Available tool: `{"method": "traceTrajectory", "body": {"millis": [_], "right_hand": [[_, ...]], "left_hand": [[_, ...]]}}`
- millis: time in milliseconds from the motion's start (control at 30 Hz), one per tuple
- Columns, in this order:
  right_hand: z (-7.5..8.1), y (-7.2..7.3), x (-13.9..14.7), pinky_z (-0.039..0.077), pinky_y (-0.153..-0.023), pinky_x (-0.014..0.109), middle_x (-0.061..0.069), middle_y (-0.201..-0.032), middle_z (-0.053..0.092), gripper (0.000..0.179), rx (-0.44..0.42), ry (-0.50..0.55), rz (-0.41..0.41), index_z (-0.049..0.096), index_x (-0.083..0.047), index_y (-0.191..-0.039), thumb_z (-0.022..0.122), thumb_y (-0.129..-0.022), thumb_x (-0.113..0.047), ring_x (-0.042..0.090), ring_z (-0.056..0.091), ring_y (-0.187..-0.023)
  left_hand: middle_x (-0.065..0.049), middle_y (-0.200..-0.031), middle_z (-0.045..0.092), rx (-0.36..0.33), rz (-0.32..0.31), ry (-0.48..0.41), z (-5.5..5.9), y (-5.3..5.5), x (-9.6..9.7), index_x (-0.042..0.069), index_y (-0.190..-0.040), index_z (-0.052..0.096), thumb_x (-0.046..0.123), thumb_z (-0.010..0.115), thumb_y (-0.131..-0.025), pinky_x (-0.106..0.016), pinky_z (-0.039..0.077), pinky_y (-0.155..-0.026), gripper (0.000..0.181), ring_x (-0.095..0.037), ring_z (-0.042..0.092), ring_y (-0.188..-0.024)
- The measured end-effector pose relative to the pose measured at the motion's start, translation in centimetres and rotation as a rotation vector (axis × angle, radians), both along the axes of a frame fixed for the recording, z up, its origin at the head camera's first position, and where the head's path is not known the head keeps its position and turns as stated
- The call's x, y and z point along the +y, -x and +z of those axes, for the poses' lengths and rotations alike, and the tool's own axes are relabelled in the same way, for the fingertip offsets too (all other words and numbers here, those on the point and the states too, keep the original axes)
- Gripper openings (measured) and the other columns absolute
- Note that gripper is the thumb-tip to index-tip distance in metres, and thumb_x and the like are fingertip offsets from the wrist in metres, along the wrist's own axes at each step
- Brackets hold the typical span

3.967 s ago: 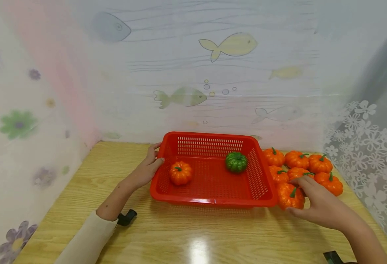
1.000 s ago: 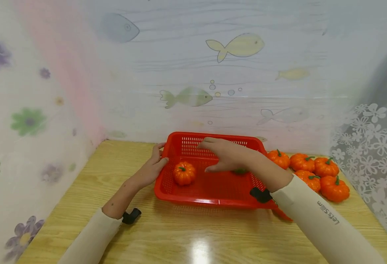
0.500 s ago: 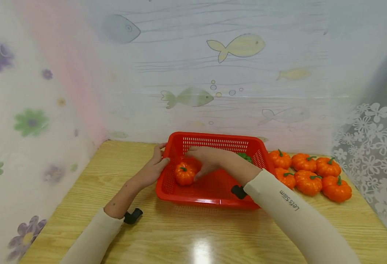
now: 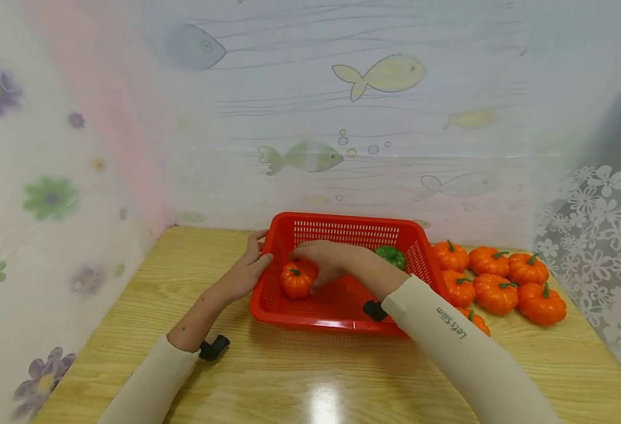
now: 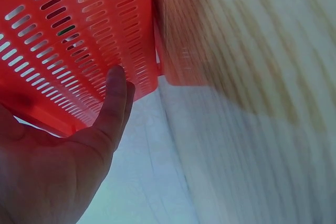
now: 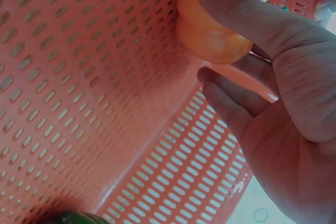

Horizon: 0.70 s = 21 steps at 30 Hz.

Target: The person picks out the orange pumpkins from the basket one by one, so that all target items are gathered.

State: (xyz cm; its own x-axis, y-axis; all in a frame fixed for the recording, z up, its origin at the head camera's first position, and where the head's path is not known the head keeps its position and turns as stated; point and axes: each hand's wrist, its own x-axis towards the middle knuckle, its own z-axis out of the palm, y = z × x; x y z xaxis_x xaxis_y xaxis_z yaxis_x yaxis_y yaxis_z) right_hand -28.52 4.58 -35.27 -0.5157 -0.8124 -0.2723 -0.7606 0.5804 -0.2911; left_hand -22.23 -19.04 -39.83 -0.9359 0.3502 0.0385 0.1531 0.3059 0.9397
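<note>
A red slotted plastic basket (image 4: pixel 336 324) stands on the wooden table. My left hand (image 4: pixel 243 271) holds its left rim, the thumb over the edge; in the left wrist view the fingers (image 5: pixel 110 108) lie along the outer wall. Inside the basket at the left is a small orange pumpkin (image 4: pixel 296 284) with a green stem. My right hand (image 4: pixel 328 259) reaches in and grips it, thumb on one side and fingers on the other, as the right wrist view shows. Towards the right end of the basket lies a green pumpkin (image 4: pixel 391 257), partly hidden by the right hand and wrist.
Several orange pumpkins (image 4: pixel 495 293) sit grouped on the table right of the basket. One more orange pumpkin (image 4: pixel 477 321) is partly hidden by the right sleeve. A patterned wall covering (image 4: pixel 299 106) rises behind the table (image 4: pixel 268 383).
My right hand has moved left from the pumpkins outside the basket, over its inside, and down onto the orange pumpkin, which it now grips. My left hand stays on the rim.
</note>
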Motion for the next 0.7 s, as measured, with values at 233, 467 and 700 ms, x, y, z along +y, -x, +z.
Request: {"method": "traceTrajectory", "body": {"millis": [233, 467, 700], "right_hand": [[0.4, -0.1, 0.1, 0.033, -0.126, 0.043, 0.007, -0.161, 0.050, 0.076, 0.015, -0.006, 0.023, 0.051, -0.012, -0.156, 0.087, -0.090, -0.023, 0.026, 0.043, -0.151], [1.6, -0.1, 1.2, 0.032, -0.126, 0.046, 0.009, -0.160, 0.050, 0.078, 0.018, 0.023, -0.003, 0.051, -0.010, -0.156, 0.087, -0.090, -0.027, 0.029, 0.043, -0.151], [2.6, -0.6, 2.6, 0.036, -0.124, 0.046, 0.011, -0.156, 0.053, 0.075, 0.073, 0.042, -0.005, 0.053, -0.009, -0.155, 0.085, -0.090, -0.031, 0.030, 0.047, -0.147]], "left_hand": [[-0.027, -0.154, 0.031, -0.007, -0.002, -0.012, 0.1, -0.2, 0.0, 0.010, -0.164, 0.002, 0.016, 0.034, -0.115, -0.056, 0.054, -0.105, 0.059, -0.046, 0.055, -0.134], [-0.026, -0.156, 0.031, -0.014, -0.002, -0.010, 0.0, -0.2, 0.0, 0.010, -0.165, 0.002, 0.018, 0.034, -0.115, -0.055, 0.054, -0.105, 0.060, -0.046, 0.056, -0.133], [-0.026, -0.156, 0.031, -0.012, 0.004, -0.004, 0.1, -0.3, -0.1, 0.010, -0.165, 0.002, 0.018, 0.034, -0.114, -0.053, 0.057, -0.100, 0.061, -0.047, 0.058, -0.129]]}}
